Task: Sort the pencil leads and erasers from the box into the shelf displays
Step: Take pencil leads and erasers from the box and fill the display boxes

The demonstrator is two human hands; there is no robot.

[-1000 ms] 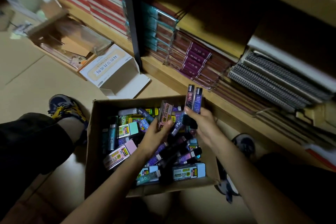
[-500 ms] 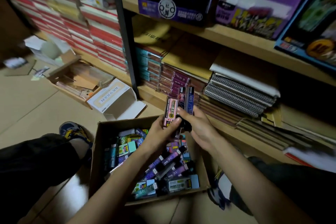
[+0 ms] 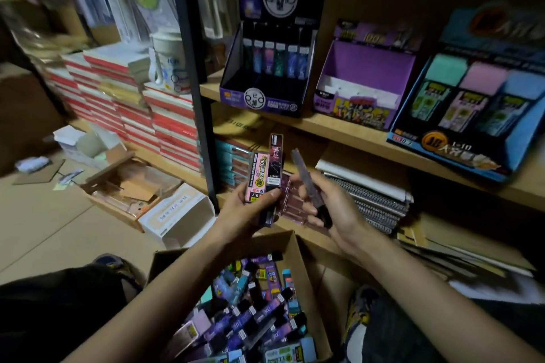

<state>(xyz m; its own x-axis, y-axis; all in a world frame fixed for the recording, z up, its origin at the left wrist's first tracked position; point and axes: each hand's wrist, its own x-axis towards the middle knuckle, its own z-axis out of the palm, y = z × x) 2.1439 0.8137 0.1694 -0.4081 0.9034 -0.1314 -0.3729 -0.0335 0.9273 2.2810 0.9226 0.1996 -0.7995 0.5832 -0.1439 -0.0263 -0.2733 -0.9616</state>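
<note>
The left hand (image 3: 250, 211) clamps a pink lead pack (image 3: 257, 177) and a dark lead case (image 3: 275, 160) together, thumb across their lower halves. Just beside it, the right hand (image 3: 334, 211) curls round one slim lead case (image 3: 306, 183), which is blurred. I'd judge them light, stiff, slick plastic, apt to slide on each other, so best pinched by the flat faces near the base. More lie in the box (image 3: 305, 274) below both hands; the dark display (image 3: 262, 99) stands above.

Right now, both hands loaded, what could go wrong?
1. The left hand pinches a pink pack and a black case together under one thumb; either might slip.
2. The right hand holds a slim purple case by its lower end, blurred; it could drop.
3. Dim light: the black display and blue display could get mixed up.
</note>
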